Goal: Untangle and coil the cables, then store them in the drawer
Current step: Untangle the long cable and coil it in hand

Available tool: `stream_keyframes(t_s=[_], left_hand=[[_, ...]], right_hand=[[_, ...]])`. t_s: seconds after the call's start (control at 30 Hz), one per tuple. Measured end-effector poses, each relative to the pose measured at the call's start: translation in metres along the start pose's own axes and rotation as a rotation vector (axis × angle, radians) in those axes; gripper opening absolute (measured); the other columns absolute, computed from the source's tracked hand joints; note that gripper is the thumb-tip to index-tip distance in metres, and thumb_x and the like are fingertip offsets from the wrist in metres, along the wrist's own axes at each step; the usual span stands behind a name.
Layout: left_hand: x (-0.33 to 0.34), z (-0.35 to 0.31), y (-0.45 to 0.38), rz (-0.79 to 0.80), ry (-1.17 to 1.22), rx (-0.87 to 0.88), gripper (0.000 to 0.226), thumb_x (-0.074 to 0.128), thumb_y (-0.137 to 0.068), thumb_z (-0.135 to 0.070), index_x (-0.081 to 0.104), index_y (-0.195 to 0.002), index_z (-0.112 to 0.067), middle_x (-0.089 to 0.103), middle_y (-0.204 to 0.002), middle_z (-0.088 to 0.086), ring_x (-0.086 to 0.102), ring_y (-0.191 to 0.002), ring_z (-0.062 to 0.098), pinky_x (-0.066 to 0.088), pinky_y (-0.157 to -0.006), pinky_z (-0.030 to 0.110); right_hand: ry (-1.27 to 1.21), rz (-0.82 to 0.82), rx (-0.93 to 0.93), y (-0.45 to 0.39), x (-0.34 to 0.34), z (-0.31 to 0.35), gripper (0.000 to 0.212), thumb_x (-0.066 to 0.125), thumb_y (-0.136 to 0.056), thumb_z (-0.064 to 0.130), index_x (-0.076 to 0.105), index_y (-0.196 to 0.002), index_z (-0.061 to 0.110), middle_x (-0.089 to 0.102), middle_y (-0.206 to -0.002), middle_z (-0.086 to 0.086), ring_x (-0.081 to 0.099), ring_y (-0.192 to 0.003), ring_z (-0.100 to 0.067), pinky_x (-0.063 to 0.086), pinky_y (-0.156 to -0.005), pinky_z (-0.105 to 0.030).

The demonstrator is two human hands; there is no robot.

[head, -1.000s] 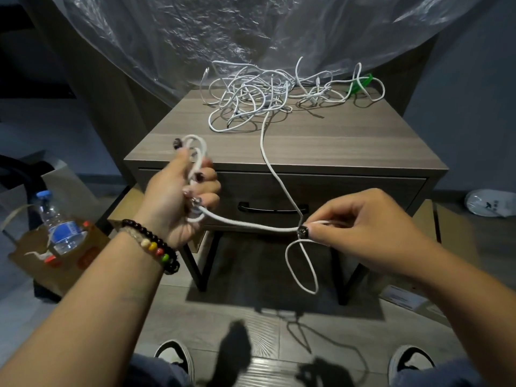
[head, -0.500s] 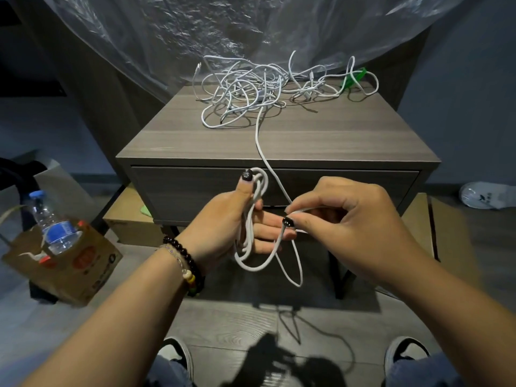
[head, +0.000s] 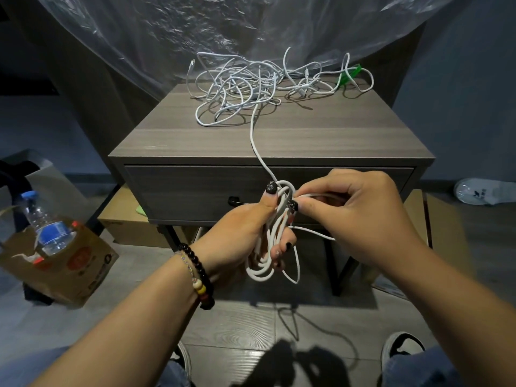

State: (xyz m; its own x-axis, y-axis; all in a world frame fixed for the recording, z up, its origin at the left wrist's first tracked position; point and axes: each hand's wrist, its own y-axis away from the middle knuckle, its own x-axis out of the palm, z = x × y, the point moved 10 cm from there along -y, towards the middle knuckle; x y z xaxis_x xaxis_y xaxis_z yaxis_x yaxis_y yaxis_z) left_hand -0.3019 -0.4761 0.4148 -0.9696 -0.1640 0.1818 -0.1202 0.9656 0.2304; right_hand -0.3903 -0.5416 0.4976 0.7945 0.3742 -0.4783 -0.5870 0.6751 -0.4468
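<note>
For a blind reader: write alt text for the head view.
Left hand holds a partly wound white coil while the right hand pinches its cable, which trails up to a tangle on the nightstand. The drawer is closed.

A: Count?
B: Two bare hands: left hand (head: 237,236), right hand (head: 360,216). One grey wooden nightstand (head: 212,141), one closed drawer (head: 190,191).
A: Cables?
B: One white cable tangle (head: 251,85); strand count unclear. One clear plastic water bottle (head: 44,227).

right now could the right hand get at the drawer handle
Probably not freely. The right hand pinches the white cable at the coil held by the left hand, and both hands sit in front of the drawer handle, mostly hiding it.
</note>
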Motion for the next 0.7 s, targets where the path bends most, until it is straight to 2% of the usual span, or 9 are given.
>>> stream_keyframes(t_s=[0.17,0.33,0.5,0.6,0.7], left_hand=[[0.005,0.005,-0.001,0.07,0.069,-0.05,0.048,0.031,-0.098,-0.046,0.058,-0.097,-0.006,0.048,-0.058,0.003,0.039,-0.045,0.009,0.045,-0.049,0.024],[0.008,0.007,0.0,0.122,0.192,-0.085,0.043,0.041,-0.095,-0.047,0.057,-0.093,-0.007,0.043,-0.057,-0.002,0.042,-0.05,0.01,0.045,-0.054,0.023],[0.014,0.01,0.004,0.093,0.264,-0.122,0.034,0.045,-0.086,-0.046,0.049,-0.083,-0.012,0.04,-0.053,-0.002,0.05,-0.048,0.011,0.052,-0.051,0.026],[0.013,0.008,0.005,0.087,0.271,-0.128,0.038,0.036,-0.092,-0.049,0.046,-0.079,-0.015,0.034,-0.05,-0.004,0.039,-0.036,0.007,0.042,-0.04,0.018],[0.004,0.002,0.002,0.053,0.273,-0.087,0.04,0.034,-0.094,-0.05,0.045,-0.077,-0.015,0.029,-0.047,-0.007,0.026,-0.032,0.004,0.03,-0.036,0.013]], right_hand=[[-0.027,-0.02,0.071,-0.001,-0.002,-0.007,0.016,0.079,-0.073,0.011,0.077,-0.074,0.027,0.068,-0.067,0.012,0.065,-0.067,-0.002,0.046,-0.061,-0.011],[-0.015,-0.072,0.088,0.0,-0.008,-0.005,0.011,0.079,-0.074,0.013,0.078,-0.077,0.024,0.071,-0.072,0.01,0.067,-0.071,-0.007,0.054,-0.066,-0.021],[-0.107,-0.105,0.142,0.0,-0.01,-0.011,0.015,0.082,-0.072,0.011,0.075,-0.074,0.025,0.072,-0.068,0.011,0.067,-0.067,-0.001,0.048,-0.061,-0.009],[-0.123,-0.092,0.18,-0.001,-0.008,-0.016,0.01,0.081,-0.072,0.013,0.076,-0.076,0.021,0.072,-0.069,0.008,0.067,-0.067,-0.002,0.05,-0.061,-0.011],[-0.144,-0.046,0.246,-0.004,-0.005,-0.025,0.005,0.079,-0.076,0.015,0.077,-0.076,0.02,0.071,-0.063,0.007,0.062,-0.059,-0.001,0.048,-0.056,-0.013]])
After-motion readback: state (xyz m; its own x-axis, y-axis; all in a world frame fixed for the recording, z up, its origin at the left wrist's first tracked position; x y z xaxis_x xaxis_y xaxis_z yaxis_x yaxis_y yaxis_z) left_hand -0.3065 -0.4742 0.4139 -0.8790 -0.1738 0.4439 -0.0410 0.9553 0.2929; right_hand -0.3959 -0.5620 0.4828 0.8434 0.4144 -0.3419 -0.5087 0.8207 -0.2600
